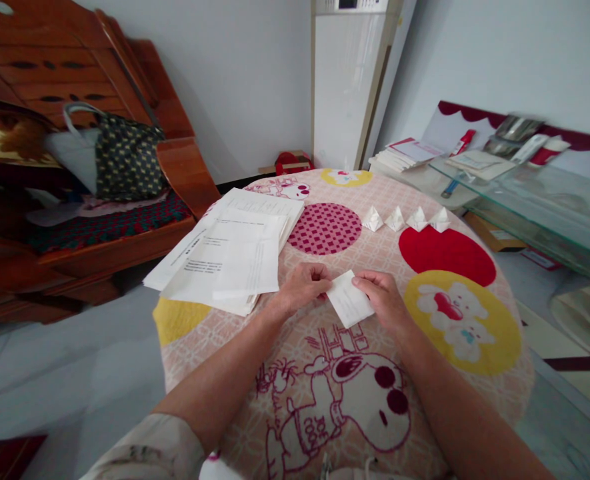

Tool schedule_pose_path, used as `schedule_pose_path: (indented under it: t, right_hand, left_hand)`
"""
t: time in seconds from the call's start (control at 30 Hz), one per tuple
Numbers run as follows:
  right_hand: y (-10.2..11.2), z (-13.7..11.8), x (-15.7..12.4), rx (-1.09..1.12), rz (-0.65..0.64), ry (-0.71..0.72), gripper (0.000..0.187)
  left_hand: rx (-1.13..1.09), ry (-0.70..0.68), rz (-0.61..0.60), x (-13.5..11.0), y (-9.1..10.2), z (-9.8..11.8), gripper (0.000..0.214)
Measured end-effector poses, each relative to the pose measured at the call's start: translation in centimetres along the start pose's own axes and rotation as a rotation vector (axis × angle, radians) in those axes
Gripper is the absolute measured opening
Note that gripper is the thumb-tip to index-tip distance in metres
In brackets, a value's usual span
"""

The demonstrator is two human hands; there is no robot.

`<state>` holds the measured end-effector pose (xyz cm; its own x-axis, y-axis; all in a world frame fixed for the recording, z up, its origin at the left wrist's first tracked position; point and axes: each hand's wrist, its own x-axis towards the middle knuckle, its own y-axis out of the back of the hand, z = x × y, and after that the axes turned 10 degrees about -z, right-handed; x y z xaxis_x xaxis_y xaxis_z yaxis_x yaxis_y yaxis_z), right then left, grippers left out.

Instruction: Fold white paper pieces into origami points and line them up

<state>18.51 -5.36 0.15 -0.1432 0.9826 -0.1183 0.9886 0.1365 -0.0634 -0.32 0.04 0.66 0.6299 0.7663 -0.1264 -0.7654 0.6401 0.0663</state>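
Note:
A small folded square of white paper (pixel 349 303) is held over the round table, one corner pointing toward me. My left hand (pixel 307 287) pinches its left corner between thumb and fingers. At the upper right edge, my right hand (pixel 382 297) grips it with the thumb on top and the fingers behind. Left of my hands lies a loose stack of printed sheets (pixel 235 250). Beyond them, several small folded paper pyramids (pixel 396 219) stand in a row near the table's far right side.
A cartoon-patterned cloth (pixel 255 357) covers the table. To the right is a glass shelf unit (pixel 535 207) with papers, metal bowls and a red cup. At left stands a wooden bench (pixel 175 167) with a dotted bag (pixel 129 157). A white floor-standing cabinet (pixel 347 87) is behind.

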Motion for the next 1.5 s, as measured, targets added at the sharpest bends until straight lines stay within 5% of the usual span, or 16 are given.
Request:
schedule_pose_path:
  t: [0.3,0.77,1.0,1.23,1.5]
  right_hand:
    - [-0.8,-0.1,-0.2,-0.186,-0.165,-0.057,0.030]
    - [1.0,0.1,-0.1,-0.201,-0.164,-0.109,0.022]
    - [2.0,-0.7,-0.1,-0.142,-0.028,-0.099,0.019]
    - [1.0,-0.1,0.1,-0.138,-0.173,-0.086,0.031]
    - [1.7,-0.2,0.2,0.107,-0.122,-0.146,0.035]
  left_hand:
    - [0.144,-0.048,-0.013,-0.1,-0.5,0.3,0.024]
    - [0.030,-0.015,0.157,-0.1,1.3,0.5,0.022]
    - [-0.054,-0.020,0.266,0.0,2.1,0.3,0.021]
    - [-0.146,0.008,0.172,0.1,0.8,0.2,0.029]
    - [-0.374,-0.030,-0.021,-0.2,0.6,0.5,0.052]
